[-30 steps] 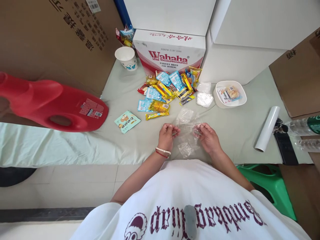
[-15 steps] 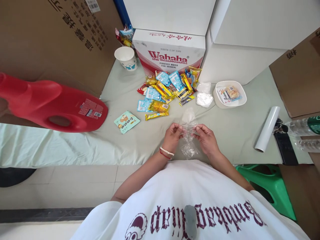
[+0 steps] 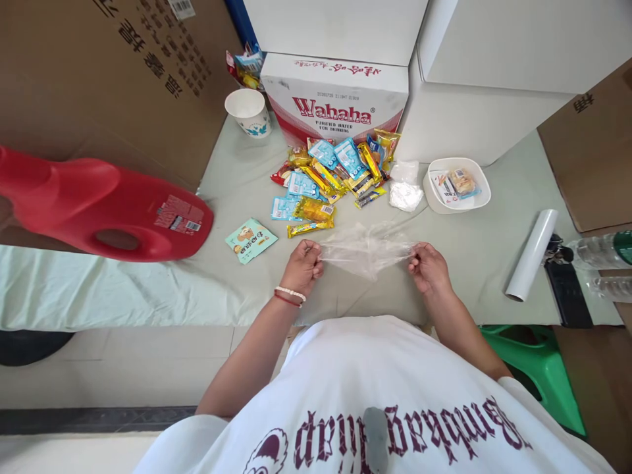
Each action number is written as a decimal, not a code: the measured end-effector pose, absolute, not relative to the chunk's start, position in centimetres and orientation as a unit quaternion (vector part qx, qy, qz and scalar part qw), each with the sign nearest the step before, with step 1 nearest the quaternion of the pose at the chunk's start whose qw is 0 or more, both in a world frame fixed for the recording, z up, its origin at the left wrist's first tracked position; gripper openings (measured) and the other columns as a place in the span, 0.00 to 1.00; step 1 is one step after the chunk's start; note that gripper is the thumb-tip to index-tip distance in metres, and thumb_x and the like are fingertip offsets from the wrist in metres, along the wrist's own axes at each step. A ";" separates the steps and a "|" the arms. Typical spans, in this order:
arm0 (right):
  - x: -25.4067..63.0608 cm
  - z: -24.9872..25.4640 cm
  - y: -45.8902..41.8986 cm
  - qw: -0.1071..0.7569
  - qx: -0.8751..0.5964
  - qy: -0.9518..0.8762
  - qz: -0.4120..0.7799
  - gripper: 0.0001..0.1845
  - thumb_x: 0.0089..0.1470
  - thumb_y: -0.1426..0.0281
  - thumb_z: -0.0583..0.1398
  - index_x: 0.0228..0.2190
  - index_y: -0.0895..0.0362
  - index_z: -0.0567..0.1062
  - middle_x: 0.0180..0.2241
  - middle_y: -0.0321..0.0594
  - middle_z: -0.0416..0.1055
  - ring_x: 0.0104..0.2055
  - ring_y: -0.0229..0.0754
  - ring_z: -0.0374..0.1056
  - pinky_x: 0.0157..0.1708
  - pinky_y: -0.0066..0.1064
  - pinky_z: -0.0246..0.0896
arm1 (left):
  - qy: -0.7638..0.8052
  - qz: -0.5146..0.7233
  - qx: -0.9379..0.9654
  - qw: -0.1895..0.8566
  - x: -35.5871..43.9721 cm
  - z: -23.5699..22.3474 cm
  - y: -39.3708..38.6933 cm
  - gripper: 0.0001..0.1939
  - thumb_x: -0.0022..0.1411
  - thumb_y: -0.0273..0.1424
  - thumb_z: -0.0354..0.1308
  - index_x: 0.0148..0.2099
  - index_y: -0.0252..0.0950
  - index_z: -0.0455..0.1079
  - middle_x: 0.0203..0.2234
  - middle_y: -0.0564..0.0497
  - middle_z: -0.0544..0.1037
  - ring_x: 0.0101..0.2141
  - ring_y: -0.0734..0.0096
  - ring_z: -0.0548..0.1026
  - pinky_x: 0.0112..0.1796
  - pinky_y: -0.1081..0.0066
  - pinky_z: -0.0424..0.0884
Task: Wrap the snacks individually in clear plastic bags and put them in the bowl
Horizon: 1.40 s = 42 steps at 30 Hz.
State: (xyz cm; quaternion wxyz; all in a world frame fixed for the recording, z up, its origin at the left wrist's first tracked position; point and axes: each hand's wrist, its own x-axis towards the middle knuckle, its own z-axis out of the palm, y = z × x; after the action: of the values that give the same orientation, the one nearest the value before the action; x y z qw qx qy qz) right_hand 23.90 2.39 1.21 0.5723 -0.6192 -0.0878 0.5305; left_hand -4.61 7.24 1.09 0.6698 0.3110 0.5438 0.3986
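The left hand and right hand are now holding farther apart than a moment ago, the fingers of each pinching one end of the clear plastic film, which is stretching between them over the surface, apparently opening out from its bunched state.

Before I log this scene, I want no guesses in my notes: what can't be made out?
All in the head view:
Clear plastic between left hand and right hand: too see-through to find any opening.
Snack pile: lower packets hidden by upper ones.
Red jug: neck end cut off by the left edge.
Clear bottles: ends cut off by the right edge.
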 end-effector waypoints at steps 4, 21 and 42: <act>24.7 0.6 2.4 0.538 -0.615 -0.127 0.562 0.17 0.40 0.64 0.72 0.29 0.54 0.70 0.23 0.28 0.64 0.18 0.27 0.51 0.13 0.20 0.49 | 0.619 0.394 0.397 0.552 -6.9 -0.4 8.1 0.14 0.55 0.39 0.64 0.36 0.40 0.62 0.24 0.59 0.65 0.18 0.79 0.61 0.21 0.75 0.58; 22.9 -0.4 2.7 0.480 -0.663 -0.294 0.493 0.14 0.51 0.57 0.65 0.30 0.53 0.71 0.24 0.29 0.66 0.20 0.32 0.58 0.18 0.26 0.57 | 0.568 0.273 0.744 0.222 -3.2 -2.0 12.1 0.32 0.58 0.39 0.64 0.63 0.36 0.68 0.38 0.43 0.79 0.45 0.46 0.73 0.50 0.52 0.64; 24.9 -1.2 7.2 0.509 -0.661 -0.313 0.453 0.09 0.48 0.62 0.65 0.28 0.54 0.73 0.20 0.30 0.66 0.18 0.33 0.56 0.17 0.27 0.52 | 0.159 0.165 0.934 0.273 -9.3 1.2 3.5 0.04 0.56 0.27 0.57 0.31 0.41 0.70 0.52 0.45 0.81 0.59 0.56 0.74 0.59 0.51 0.63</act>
State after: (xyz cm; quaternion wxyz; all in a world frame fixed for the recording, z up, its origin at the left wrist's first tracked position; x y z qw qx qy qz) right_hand 24.89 7.17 -1.23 0.5091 -0.6614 -0.3128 0.4533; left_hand -9.29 3.46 1.24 0.2731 0.9343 0.1589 0.1651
